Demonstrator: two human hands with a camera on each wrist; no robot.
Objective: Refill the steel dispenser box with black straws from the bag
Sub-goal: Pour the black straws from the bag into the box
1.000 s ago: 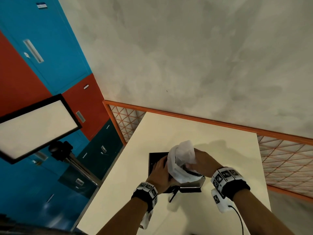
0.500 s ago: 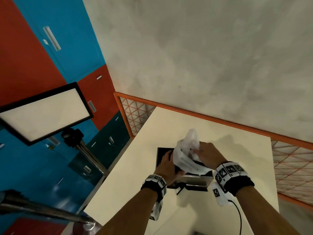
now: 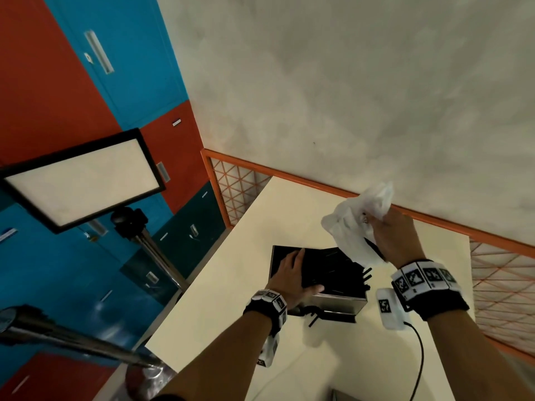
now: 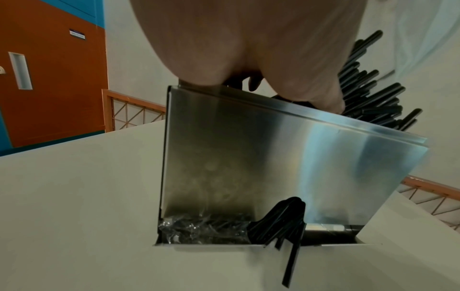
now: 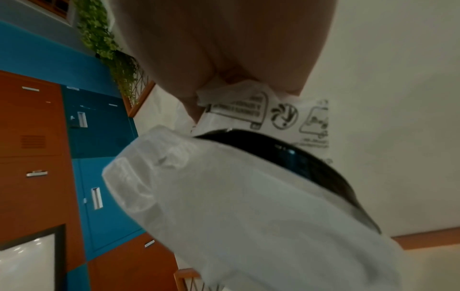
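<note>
The steel dispenser box (image 3: 335, 303) stands on the cream table (image 3: 220, 319), its open top heaped with black straws (image 3: 335, 270). My left hand (image 3: 291, 277) lies flat over the straws, thumb (image 4: 323, 98) along the front rim. A few straws poke out of the bottom slot (image 4: 281, 222), and some overhang the box's right side (image 4: 368, 94). My right hand (image 3: 390, 235) grips the crumpled white plastic bag (image 3: 354, 227), lifted above and right of the box. Some black straws (image 5: 298, 155) are still inside the bag (image 5: 248, 206).
A lit panel lamp (image 3: 81, 180) on a stand (image 3: 156, 256) is left of the table, with a metal pole (image 3: 58, 337) nearer me. An orange lattice rail (image 3: 304, 183) runs behind the table. Red and blue lockers (image 3: 72, 96) fill the left wall. A black cable (image 3: 418, 360) hangs from my right wrist.
My right hand has lifted the bag up and to the right, away from the box. My left hand has left the bag and now lies flat on the straws.
</note>
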